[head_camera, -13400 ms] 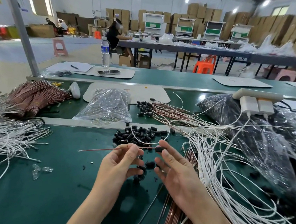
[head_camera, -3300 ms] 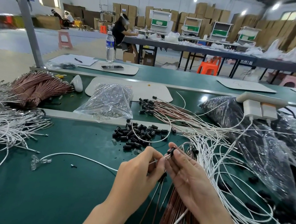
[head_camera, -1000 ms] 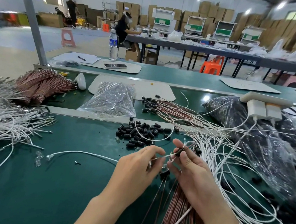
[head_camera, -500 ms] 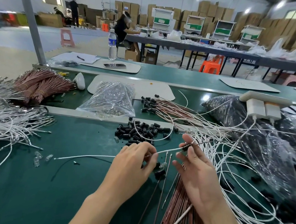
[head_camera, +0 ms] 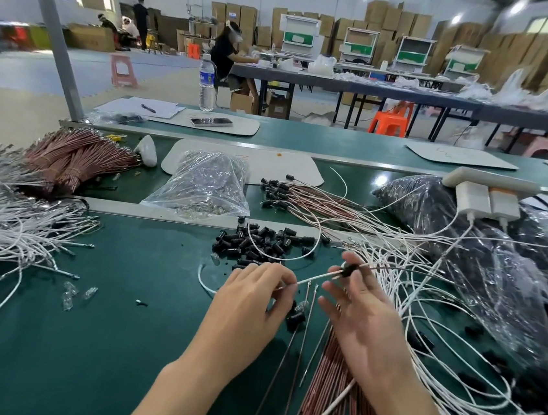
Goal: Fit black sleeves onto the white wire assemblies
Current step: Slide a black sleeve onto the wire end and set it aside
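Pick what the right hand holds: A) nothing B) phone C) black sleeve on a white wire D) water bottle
C: the right hand pinches a black sleeve at the end of the white wire, which the left hand pinches further along.

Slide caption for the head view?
Left hand holds thin white wire entering small black sleeve pinched by right hand.

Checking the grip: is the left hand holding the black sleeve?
No, the right hand pinches the black sleeve; the left hand pinches the white wire.
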The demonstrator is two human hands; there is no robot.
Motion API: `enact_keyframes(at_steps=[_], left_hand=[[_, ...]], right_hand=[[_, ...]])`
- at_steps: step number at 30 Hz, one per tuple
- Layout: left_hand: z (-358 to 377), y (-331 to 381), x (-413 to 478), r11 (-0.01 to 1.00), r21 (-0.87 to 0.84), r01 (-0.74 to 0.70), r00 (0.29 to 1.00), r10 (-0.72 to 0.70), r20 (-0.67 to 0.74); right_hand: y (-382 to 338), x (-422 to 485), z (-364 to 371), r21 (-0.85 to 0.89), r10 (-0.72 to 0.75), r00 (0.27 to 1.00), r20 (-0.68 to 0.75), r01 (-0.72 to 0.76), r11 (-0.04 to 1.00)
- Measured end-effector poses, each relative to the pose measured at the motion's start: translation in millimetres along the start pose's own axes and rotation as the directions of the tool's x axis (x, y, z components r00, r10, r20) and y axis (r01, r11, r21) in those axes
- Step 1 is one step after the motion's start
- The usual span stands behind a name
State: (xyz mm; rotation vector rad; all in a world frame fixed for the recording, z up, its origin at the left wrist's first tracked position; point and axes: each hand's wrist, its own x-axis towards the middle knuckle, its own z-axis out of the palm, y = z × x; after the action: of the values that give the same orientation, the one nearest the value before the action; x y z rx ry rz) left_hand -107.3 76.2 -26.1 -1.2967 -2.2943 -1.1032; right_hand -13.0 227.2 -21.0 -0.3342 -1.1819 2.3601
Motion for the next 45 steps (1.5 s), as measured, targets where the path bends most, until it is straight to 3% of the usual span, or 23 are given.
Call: enact_keyframes(at_steps=[4, 10, 17, 22, 28, 34, 38, 45], left_hand=[[3, 5, 0, 0.998, 0.037, -0.041, 0.999, 0.042, -0.013], [-2, -7, 0, 0.999, 0.024, 0.037, 0.998, -0.038, 0.049], [2, 0, -1, 0.999, -0.021, 0.025, 1.0, -0.025, 0.005], [1, -6, -1, 0.997, -0.031, 0.064, 0.994, -0.061, 0.088], [1, 3, -1, 0.999, -0.039, 0.006, 0.999, -0.005, 0.04], [-2, -1, -1, 0.998, -0.069, 0.017, 1.0, -0.018, -0.012], [-1, 2, -1, 0.998, -0.047, -0.034, 0.999, 0.032, -0.04], [-3, 1, 1, 0.994, -0.111, -0.011, 1.0, 0.01, -0.014]], right_hand=[[8, -1, 9, -0.148, 0.075, 0.994, 0.08, -0.063, 0.987], [-5, 1, -5, 0.006, -0.029, 0.999, -0.038, 0.029, 1.0], [9, -3, 12, -0.203, 0.087, 0.992, 0.088, -0.068, 0.977], [-4, 0, 0, -0.072, -0.035, 0.999, -0.01, 0.034, 0.997], [10, -5, 9, -0.296, 0.036, 0.993, 0.115, 0.0, 0.955], [1, -1, 1, -0.167, -0.05, 0.998, 0.026, 0.054, 0.984], [9, -6, 8, -0.358, 0.001, 0.993, 0.116, 0.041, 0.933], [3, -3, 6, -0.207, -0.056, 0.996, 0.072, 0.069, 0.976]])
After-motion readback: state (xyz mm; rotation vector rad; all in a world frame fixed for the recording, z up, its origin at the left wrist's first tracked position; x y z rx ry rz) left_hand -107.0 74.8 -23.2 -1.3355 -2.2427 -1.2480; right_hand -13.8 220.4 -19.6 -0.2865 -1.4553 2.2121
